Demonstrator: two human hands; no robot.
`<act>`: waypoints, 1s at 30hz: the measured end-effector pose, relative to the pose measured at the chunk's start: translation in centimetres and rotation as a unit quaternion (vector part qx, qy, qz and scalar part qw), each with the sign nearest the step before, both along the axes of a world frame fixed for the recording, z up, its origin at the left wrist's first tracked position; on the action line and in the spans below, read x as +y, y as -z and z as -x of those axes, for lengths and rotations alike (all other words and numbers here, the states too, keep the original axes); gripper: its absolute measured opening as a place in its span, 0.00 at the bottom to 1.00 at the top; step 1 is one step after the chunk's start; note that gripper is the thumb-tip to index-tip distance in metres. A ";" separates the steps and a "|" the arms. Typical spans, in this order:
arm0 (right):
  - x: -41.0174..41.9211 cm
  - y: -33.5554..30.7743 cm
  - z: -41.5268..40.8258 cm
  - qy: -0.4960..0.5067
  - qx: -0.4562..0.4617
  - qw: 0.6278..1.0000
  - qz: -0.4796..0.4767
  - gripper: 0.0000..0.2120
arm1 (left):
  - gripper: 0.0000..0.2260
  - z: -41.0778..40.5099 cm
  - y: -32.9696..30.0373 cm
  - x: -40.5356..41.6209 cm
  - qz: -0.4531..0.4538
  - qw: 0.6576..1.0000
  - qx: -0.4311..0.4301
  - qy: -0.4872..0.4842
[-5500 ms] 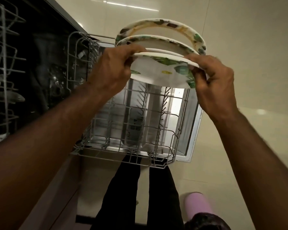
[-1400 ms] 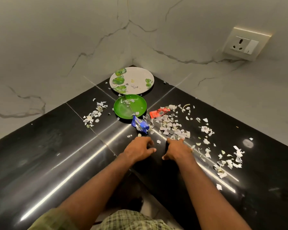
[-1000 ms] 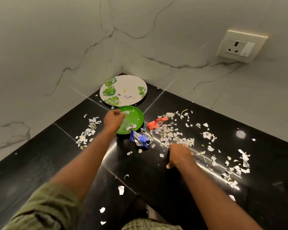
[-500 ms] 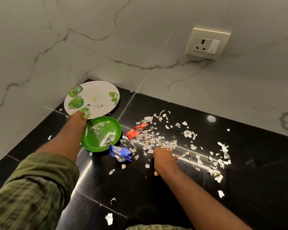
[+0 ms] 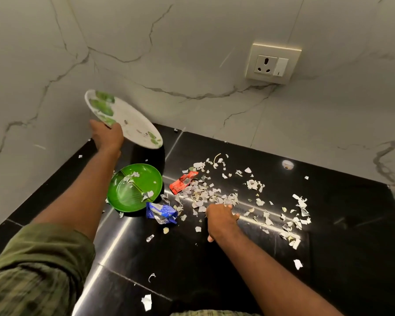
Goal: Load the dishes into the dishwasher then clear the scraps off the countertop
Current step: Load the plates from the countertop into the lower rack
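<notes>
On the black countertop (image 5: 328, 281), seen from the head camera, the left hand (image 5: 106, 136) grips the near rim of a white plate with green leaf print (image 5: 128, 120), lifted off the surface and tilted against the marbled wall, its low edge hanging above the counter near the corner. Just below it a green plate (image 5: 135, 188) lies flat with a few paper bits in it. The right hand (image 5: 221, 216) rests knuckles-up on the counter at the edge of the torn paper scraps (image 5: 205, 195), fingers curled under; I cannot tell whether it holds anything. A red wrapper (image 5: 184, 182) and a crumpled blue wrapper (image 5: 162, 212) lie between the green plate and the pile, and more scraps trail off to the right. To do this step well, I judge the white plate should be levelled or tipped over the green one so its crumbs fall there, not on the counter. Both plates still need loading before the scraps are gathered, so only 1 hand need work the dishes.
</notes>
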State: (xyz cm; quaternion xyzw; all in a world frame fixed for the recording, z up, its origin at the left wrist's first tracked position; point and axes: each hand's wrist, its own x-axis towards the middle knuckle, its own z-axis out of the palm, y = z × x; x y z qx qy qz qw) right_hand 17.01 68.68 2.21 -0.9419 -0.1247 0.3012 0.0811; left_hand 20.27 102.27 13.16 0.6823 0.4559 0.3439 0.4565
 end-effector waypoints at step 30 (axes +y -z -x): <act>-12.8 -6.7 -2.2 0.442 0.067 0.716 -0.536 0.21 | 0.11 15.3 3.6 -25.3 0.321 0.911 -0.244 0.089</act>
